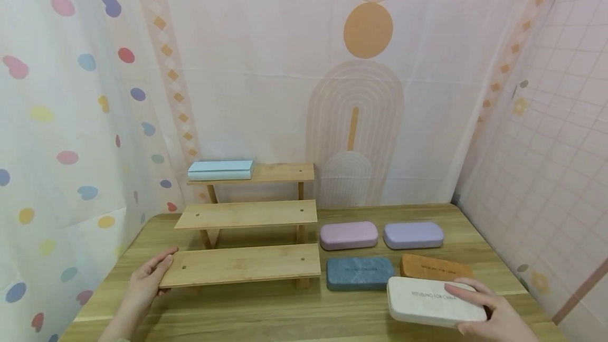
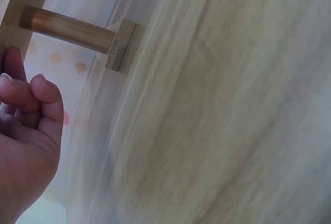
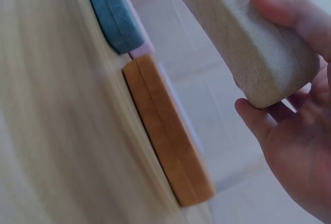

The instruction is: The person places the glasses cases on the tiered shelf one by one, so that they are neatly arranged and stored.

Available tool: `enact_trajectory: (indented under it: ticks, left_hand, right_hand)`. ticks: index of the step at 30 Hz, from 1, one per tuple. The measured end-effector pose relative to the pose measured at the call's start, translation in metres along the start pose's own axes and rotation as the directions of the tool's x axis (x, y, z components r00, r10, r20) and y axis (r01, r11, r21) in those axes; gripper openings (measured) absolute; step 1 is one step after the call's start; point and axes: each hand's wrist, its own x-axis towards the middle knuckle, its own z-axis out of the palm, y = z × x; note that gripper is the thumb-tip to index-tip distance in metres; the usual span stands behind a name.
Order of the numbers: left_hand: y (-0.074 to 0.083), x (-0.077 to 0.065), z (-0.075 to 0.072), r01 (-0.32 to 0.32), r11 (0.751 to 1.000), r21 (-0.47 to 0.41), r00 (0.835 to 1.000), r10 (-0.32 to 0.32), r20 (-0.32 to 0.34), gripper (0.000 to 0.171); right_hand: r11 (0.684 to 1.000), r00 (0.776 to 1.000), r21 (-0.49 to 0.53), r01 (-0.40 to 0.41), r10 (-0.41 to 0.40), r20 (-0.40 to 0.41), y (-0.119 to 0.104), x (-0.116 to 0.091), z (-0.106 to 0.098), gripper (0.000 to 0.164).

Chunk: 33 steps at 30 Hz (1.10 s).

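My right hand [image 1: 491,307] grips a white glasses case [image 1: 434,300] by its right end, with lettering on its lid. In the right wrist view the case [image 3: 248,38] is raised off the table. At the left, my left hand [image 1: 146,281] holds the left end of the lowest step of a three-tier wooden display stand [image 1: 242,265]; the left wrist view shows curled fingers [image 2: 46,97] by the board. A light blue glasses case [image 1: 220,170] lies on the top step's left side. Behind the white case, an orange glasses case [image 1: 434,267] is partly hidden.
On the wooden table [image 1: 266,313], right of the stand, lie a blue glasses case [image 1: 359,273], a pink one [image 1: 349,235] and a lavender one [image 1: 413,235]. Patterned curtains [image 1: 266,110] hang behind and at both sides.
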Motion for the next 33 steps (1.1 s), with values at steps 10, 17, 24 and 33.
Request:
enact_trajectory:
  ticks: [10,17,24,33]
  left_hand:
    - [0.001,0.001,-0.001,0.003,0.999,0.053,1.000,-0.002,-0.005,0.041]
    - [-0.001,0.001,-0.001,0.011,0.998,0.057,1.000,-0.011,-0.005,0.042]
    - [-0.002,-0.001,0.001,0.010,0.999,0.039,1.000,-0.009,-0.029,0.029]
    - [-0.002,0.000,0.000,0.017,0.999,0.037,0.999,-0.016,-0.032,0.017]
  right_hand:
    - [0.991,0.996,-0.106,-0.082,0.078,-0.039,-0.004,0.030,0.012,0.060]
    - [0.988,0.996,-0.154,-0.007,-0.006,-0.084,-0.003,0.065,0.029,0.064]
    - [0.999,1.000,-0.039,0.000,-0.001,-0.006,-0.004,0.113,0.042,0.060]
    - [0.998,0.998,0.056,-0.011,0.007,0.070,-0.012,0.170,0.052,0.059]
